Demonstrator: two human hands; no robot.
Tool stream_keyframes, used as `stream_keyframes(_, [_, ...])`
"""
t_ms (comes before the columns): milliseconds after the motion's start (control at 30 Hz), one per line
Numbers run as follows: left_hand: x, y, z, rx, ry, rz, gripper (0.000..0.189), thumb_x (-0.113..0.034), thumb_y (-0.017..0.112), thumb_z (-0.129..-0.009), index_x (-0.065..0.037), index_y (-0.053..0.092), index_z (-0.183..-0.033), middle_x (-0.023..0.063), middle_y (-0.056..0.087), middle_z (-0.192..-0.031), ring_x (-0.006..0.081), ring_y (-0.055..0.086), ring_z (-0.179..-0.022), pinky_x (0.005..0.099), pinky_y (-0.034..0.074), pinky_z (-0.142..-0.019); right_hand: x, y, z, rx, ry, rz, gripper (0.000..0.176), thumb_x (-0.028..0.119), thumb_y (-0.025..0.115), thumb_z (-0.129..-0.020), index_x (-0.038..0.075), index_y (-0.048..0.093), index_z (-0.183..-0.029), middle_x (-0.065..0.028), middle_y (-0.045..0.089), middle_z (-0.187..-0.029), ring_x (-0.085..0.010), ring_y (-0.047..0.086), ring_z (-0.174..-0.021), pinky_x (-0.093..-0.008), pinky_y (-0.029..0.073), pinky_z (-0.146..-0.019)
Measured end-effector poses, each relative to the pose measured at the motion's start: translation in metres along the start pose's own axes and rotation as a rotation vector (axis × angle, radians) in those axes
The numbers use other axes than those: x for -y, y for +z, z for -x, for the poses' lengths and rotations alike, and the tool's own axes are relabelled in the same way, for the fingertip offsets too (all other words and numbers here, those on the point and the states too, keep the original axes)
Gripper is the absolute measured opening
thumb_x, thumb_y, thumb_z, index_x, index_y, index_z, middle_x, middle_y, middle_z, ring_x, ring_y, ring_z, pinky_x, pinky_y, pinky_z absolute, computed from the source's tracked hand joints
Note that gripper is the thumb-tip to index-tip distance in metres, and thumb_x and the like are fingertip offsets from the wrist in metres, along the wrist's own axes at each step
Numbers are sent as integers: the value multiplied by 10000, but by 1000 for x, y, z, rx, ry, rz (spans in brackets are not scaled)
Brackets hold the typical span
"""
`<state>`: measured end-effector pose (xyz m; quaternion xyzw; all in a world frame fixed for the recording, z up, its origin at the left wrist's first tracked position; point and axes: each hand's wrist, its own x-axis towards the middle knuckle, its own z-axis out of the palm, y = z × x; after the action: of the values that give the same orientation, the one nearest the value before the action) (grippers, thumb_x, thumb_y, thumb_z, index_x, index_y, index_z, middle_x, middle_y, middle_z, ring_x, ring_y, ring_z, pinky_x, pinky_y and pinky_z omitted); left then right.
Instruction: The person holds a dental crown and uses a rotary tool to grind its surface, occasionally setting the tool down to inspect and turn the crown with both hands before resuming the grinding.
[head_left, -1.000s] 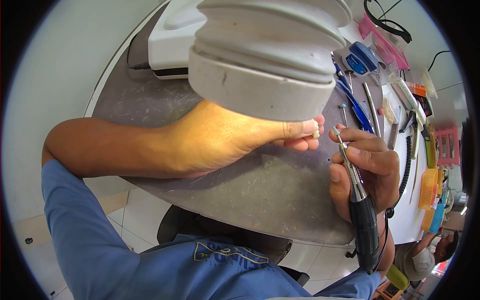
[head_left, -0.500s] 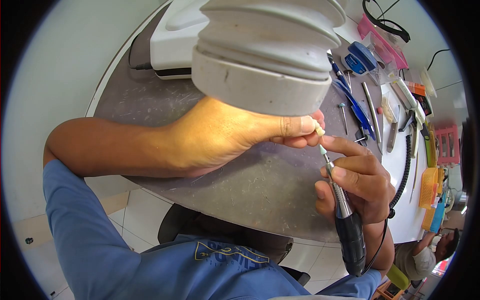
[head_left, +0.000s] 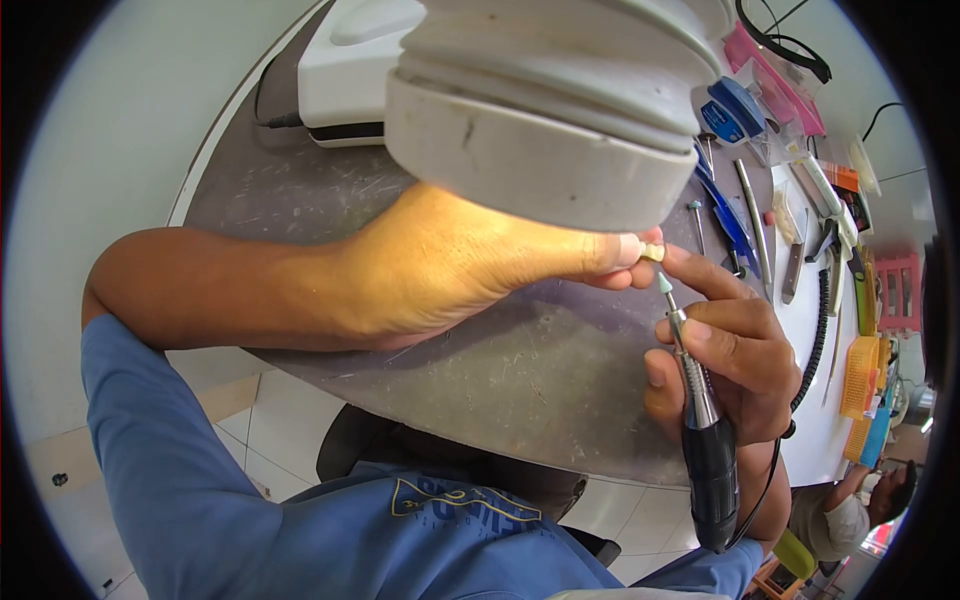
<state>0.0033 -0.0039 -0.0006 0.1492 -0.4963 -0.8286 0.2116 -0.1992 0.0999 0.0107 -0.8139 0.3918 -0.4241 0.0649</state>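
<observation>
Between the thumb and fingers of my left hand [head_left: 480,255] is a small, pale tooth-shaped piece [head_left: 652,252]. My right hand [head_left: 735,360] is closed around a black and silver rotary handpiece [head_left: 708,465], held upright with a cord trailing from its lower end. Its pale green pointed tip [head_left: 665,284] stands just below the piece, with a small gap between them. The index finger of my right hand reaches up beside the piece. A ribbed white hose end [head_left: 540,150] hangs over my left hand and hides part of it.
A white device [head_left: 355,75] stands at the back left of the grey table [head_left: 480,400]. Metal tools, a blue-lidded container [head_left: 733,110], a pink tray [head_left: 760,75] and yellow baskets [head_left: 860,378] lie along the right. Another person [head_left: 845,515] is at the far lower right.
Both hands have shifted slightly to the right. The small piece has turned from slanting to nearly level, and the handpiece tip has moved right and up with it.
</observation>
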Motion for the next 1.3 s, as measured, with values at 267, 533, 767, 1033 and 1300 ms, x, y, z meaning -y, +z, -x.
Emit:
stream_keyframes(267, [2,1,0,-20,79,-50,211,-121,581,-946,7,593,-1112,133,598,-1169,160,583,-1085,314,459,-993,2,-2,-1,26,-11,10,392,35,827,-702,41,541,-970,-96,614,-795,-365,692,-919,-342,581,-647])
stream_keyframes(533, [0,-1,0,10,31,-45,271,-172,551,-973,27,575,-1156,125,605,-1164,129,583,-1043,279,453,-986,0,0,1,9,-14,17,402,32,824,-708,40,538,-990,-104,611,-792,-371,691,-913,-345,579,-651])
stream_keyframes(767, [3,-2,-1,19,59,43,234,-143,588,-953,9,585,-1130,124,618,-1132,148,598,-1069,266,488,-943,2,-2,1,22,9,10,428,15,820,-706,45,525,-1014,-108,612,-807,-378,683,-939,-361,583,-688])
stream_keyframes(1033, [0,0,-2,-18,3,-23,204,-106,622,-926,-25,587,-1110,88,625,-1106,143,616,-1046,261,505,-904,2,-2,0,32,15,-12,424,18,819,-707,43,520,-1007,-114,610,-818,-388,678,-950,-365,585,-702])
stream_keyframes(1300, [-3,0,-3,4,-12,-26,201,-99,626,-920,-41,569,-1104,89,629,-1100,153,624,-1043,266,501,-906,-1,-1,3,-69,60,-154,345,-33,743,-764,9,507,-1013,-148,608,-846,-351,681,-909,-389,565,-762])
